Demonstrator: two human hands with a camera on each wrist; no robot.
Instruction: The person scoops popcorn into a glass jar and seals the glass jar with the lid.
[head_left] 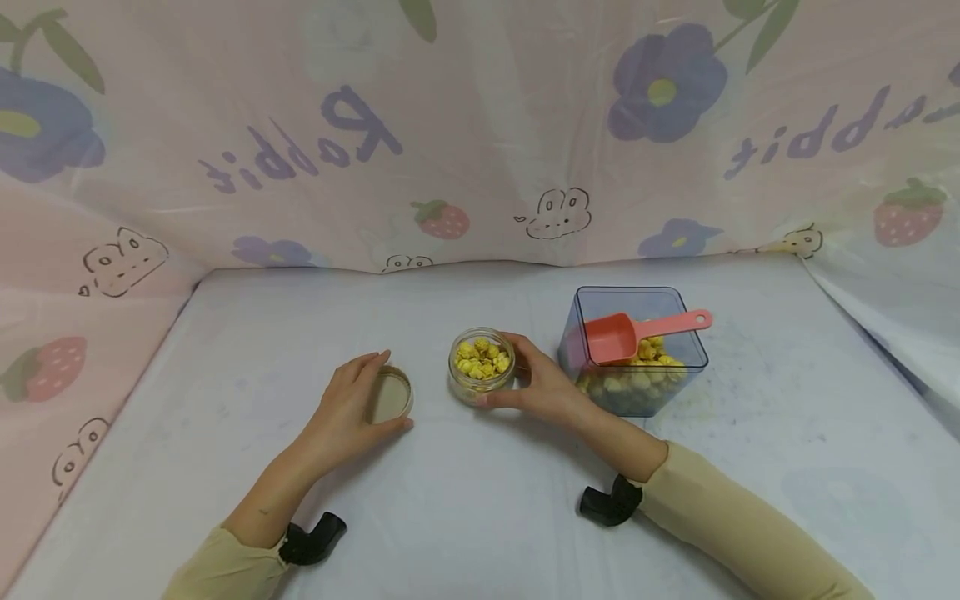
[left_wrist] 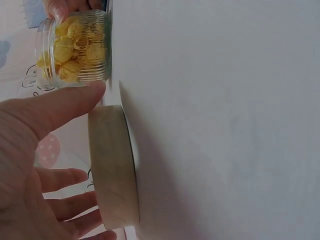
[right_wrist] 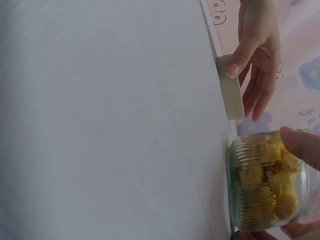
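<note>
A small ribbed glass jar filled with yellow puffed pieces stands on the white table. My right hand holds it from the right, thumb and fingers round its wall. The jar has no lid on. Left of it a round pale wooden lid lies flat on the table. My left hand cups it, with the thumb on the near rim and the fingers round the far side. In the left wrist view the thumb of my left hand touches the edge of the lid, with the jar just beyond.
A square clear container with more yellow pieces stands right of the jar, a pink scoop lying across its top. Printed pink cloth walls off the back and both sides of the table.
</note>
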